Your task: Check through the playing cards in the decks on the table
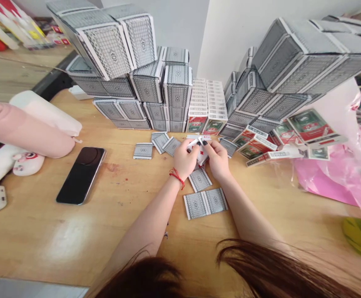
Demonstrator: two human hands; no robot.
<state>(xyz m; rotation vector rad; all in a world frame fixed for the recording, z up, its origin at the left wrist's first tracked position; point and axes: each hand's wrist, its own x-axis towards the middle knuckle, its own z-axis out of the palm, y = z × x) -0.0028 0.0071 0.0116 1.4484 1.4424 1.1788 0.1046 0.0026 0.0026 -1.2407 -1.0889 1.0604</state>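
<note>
My left hand (185,159) and my right hand (217,159) meet over the wooden table (121,231), both closed around a small red-and-white card box (201,154). Their fingertips pinch its top flap. A red string bracelet circles my left wrist. Just below the hands lie three grey-patterned card decks (205,200), one tilted and two side by side. More loose decks (160,145) lie to the left of the hands.
Tall piles of grey-patterned deck packs (143,70) stand at the back left and back right (292,66), with red and green card boxes (205,120) between. A black phone (81,174) and a pink bottle (22,128) lie left. A pink plastic bag (338,174) lies right.
</note>
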